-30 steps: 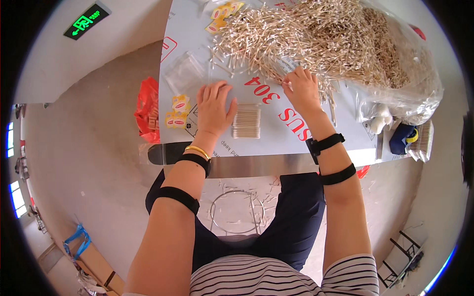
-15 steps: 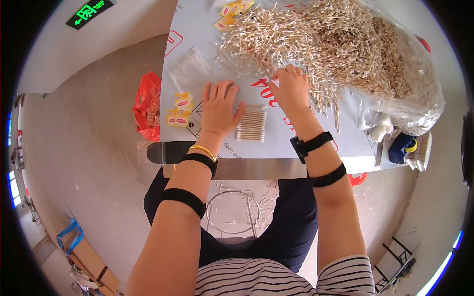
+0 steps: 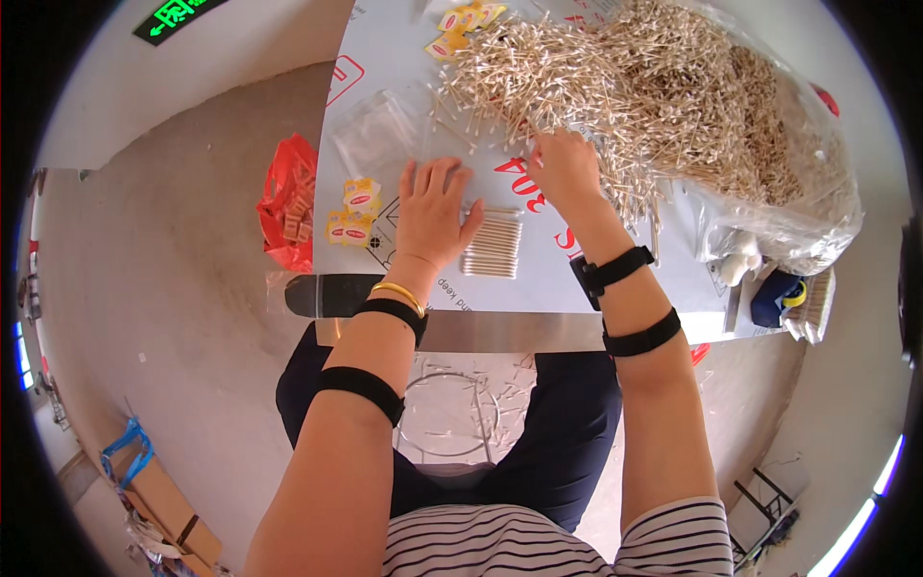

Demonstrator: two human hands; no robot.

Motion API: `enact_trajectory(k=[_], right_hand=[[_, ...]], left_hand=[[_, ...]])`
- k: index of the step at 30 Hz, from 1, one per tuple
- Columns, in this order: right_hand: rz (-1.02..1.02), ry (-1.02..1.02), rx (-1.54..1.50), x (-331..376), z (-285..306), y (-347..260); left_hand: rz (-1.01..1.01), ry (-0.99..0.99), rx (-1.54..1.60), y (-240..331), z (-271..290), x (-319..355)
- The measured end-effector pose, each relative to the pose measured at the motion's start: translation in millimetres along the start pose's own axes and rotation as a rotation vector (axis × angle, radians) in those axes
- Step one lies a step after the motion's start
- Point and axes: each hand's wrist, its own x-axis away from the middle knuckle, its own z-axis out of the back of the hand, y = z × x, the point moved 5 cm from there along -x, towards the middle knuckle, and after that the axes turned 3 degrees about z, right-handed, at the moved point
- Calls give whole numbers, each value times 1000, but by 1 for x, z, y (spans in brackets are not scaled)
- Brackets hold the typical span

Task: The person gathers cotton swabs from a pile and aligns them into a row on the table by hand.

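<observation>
A big loose heap of cotton swabs (image 3: 654,87) covers the far right of the white table (image 3: 538,279). My right hand (image 3: 562,168) reaches into the heap's near edge, fingers curled among the swabs. My left hand (image 3: 435,207) lies flat on the table, fingers spread, just left of a neat aligned bundle of cotton swabs (image 3: 492,243). Its thumb side nearly touches that bundle. Whether the right hand pinches any swabs is hidden by the hand itself.
An empty clear plastic bag (image 3: 375,135) lies beyond my left hand. Small yellow label cards (image 3: 351,212) sit at the table's left edge; more yellow cards (image 3: 461,24) lie at the far edge. A red bag (image 3: 288,202) hangs left. A clear sack (image 3: 798,212) holds swabs at right.
My right hand has moved away from me and leftward, up into the near edge of the swab heap. My left hand has stayed flat beside the bundle.
</observation>
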Motion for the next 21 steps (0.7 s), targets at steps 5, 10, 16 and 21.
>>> enact_trajectory(k=[5, 10, 16, 21], right_hand=[[38, -106, 52, 13, 4, 2], [80, -180, 200, 16, 2, -4], [-104, -31, -598, 56, 50, 36], [-331, 5, -713, 186, 61, 105]], left_hand=[[-1, -1, 0, -2, 1, 1], [-10, 4, -8, -1, -2, 0], [-5, 4, 25, 0, -4, 2], [-33, 28, 31, -2, -6, 2]])
